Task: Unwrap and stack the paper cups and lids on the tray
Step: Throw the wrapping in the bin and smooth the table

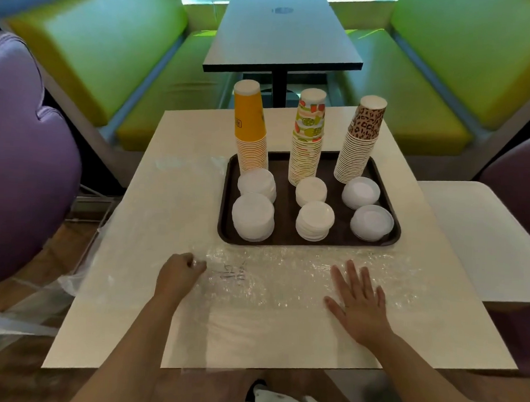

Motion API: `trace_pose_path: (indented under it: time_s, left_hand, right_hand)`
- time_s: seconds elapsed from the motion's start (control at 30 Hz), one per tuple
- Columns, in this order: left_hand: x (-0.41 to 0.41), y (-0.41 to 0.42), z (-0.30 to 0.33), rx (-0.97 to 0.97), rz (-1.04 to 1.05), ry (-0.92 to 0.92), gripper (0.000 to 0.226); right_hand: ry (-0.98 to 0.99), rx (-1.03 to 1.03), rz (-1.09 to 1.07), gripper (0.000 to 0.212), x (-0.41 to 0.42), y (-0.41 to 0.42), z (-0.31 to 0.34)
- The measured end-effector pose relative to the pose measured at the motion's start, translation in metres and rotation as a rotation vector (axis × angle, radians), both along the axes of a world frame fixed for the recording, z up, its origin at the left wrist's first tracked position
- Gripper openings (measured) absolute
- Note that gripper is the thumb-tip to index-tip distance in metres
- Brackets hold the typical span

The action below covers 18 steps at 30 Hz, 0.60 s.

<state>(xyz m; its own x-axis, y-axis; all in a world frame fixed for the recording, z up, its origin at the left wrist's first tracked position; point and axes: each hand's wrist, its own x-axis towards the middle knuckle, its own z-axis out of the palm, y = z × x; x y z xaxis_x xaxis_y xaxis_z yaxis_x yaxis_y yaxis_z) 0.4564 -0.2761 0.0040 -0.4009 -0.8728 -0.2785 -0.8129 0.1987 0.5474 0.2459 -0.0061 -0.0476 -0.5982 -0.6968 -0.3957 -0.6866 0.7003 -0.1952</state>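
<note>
A dark brown tray [285, 168] sits on the white table [172, 215]. At its back stand three upside-down cup stacks: yellow [251, 130], fruit-patterned [307, 139] and leopard-patterned [360, 141]. In front of them lie several piles of white lids [253, 217]. A clear plastic wrapper [272, 280] lies spread flat on the table in front of the tray. My left hand [180, 271] pinches the wrapper's left end with curled fingers. My right hand [359, 302] presses flat on the wrapper's right part, fingers straight and spread.
More clear plastic [186, 167] lies on the table left of the tray and hangs off the left edge. A purple chair [25, 160] stands at left, green benches and a dark table [283, 34] behind, another white table [474, 237] at right.
</note>
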Motion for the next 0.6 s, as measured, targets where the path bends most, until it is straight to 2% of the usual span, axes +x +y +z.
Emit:
trace_pose_path:
  time_s: [0.1,0.17,0.27,0.4,0.43,0.5,0.57,0.6]
  left_hand:
    - [-0.007,0.001,0.036,0.271,-0.018,0.22,0.014]
    - [-0.016,0.004,0.069,0.426,-0.107,0.328,0.018]
    - [-0.04,0.023,0.118,0.463,-0.245,0.42,0.025]
    - [-0.09,0.066,0.151,0.498,-0.446,0.456,0.025]
    - [-0.102,0.078,0.148,0.445,-0.559,0.424,0.022]
    - [-0.125,0.102,0.122,0.172,-0.77,0.367,0.015]
    - [-0.136,0.118,0.082,-0.141,-0.741,0.379,0.021]
    - [-0.138,0.123,0.062,-0.23,-0.664,0.39,0.034]
  right_hand:
    - [-0.007,-0.019,-0.002,0.098,0.001,0.001,0.002]
    - [0.008,-0.033,0.002,0.099,0.001,0.002,0.0]
    - [-0.014,-0.051,-0.017,0.097,-0.002,0.003,-0.002]
    - [-0.093,-0.106,-0.013,0.079,-0.009,0.006,-0.002]
    - [-0.108,-0.15,-0.017,0.079,-0.009,0.003,0.003]
    - [-0.27,-0.241,-0.107,0.08,-0.013,0.011,0.012]
    - [-0.548,-0.26,-0.364,0.091,-0.015,0.023,0.019]
    - [-0.662,-0.33,-0.495,0.117,-0.024,0.033,0.0]
